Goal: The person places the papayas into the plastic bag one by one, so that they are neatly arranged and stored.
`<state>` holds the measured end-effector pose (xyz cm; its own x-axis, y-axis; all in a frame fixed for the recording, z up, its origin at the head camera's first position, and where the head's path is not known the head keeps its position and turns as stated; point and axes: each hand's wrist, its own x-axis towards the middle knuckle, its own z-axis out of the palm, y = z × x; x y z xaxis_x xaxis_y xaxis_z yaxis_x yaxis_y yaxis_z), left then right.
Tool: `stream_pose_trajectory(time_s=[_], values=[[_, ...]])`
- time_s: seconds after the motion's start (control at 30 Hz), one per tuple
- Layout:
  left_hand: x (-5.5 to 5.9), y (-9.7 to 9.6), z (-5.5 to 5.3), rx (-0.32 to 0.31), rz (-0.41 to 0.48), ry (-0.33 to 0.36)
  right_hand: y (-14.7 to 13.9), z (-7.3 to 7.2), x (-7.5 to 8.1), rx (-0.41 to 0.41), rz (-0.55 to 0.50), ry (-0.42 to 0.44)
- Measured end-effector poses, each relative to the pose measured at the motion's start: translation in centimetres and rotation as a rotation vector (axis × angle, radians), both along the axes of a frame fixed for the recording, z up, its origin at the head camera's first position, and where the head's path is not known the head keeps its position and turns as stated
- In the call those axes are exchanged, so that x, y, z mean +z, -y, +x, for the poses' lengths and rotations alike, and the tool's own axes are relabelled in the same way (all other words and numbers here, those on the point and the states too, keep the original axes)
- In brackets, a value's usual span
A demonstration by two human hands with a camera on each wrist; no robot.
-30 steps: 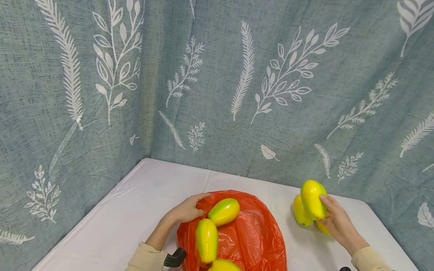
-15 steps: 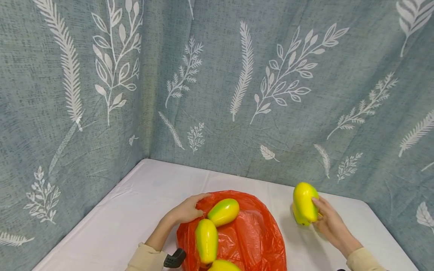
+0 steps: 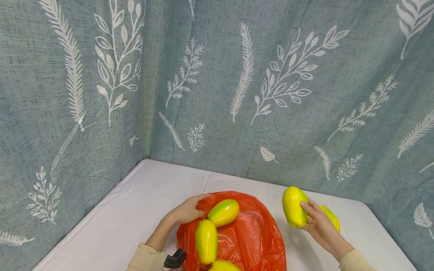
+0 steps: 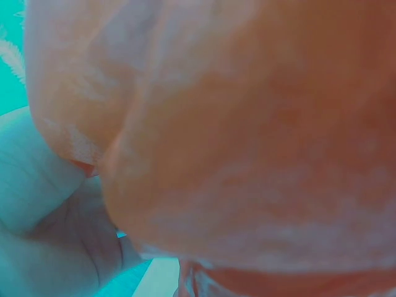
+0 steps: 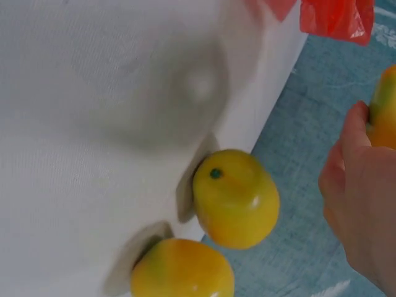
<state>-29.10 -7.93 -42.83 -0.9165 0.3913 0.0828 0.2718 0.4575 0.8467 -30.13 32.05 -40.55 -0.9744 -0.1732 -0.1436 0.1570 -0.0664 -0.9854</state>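
A red plastic bag [image 3: 261, 233] stands spread wide on the table, with three yellow-green mangoes [image 3: 207, 241] visible in it. At its left rim, my left hand [image 3: 185, 210] pinches the thin plastic; the left wrist view is mostly filled by the bag [image 4: 247, 136], with thumb and fingers at its edge. To the right of the bag, my right hand [image 3: 323, 227] grips another mango [image 3: 293, 207], held above the table. In the right wrist view part of that mango [image 5: 386, 114] shows at the right edge, beyond the fingers.
Behind my right hand one mango [image 3: 330, 218] lies on the white-covered table [image 3: 162, 173]. Two loose mangoes show in the right wrist view, one with its stem end [image 5: 238, 201] visible and another [image 5: 182, 272] lower. A patterned blue-green curtain [image 3: 217, 94] encloses the table's back and left.
My right hand has carried its mango leftward and slightly down, away from the loose mangoes and closer to the bag. My left hand has stayed at the bag's rim.
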Motion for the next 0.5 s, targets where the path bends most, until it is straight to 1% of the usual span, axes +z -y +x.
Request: stream_pose_trajectory(time_s=[0.37, 0.5], values=[[0.0, 0.1, 0.0, -0.008, 0.006, 0.004, 2.5, 0.7, 0.0, 0.03, -0.023, 0.028], [0.0, 0.1, 0.0, -0.002, 0.013, 0.008, 3.3, 0.8, -0.1, 0.048, -0.026, 0.032]])
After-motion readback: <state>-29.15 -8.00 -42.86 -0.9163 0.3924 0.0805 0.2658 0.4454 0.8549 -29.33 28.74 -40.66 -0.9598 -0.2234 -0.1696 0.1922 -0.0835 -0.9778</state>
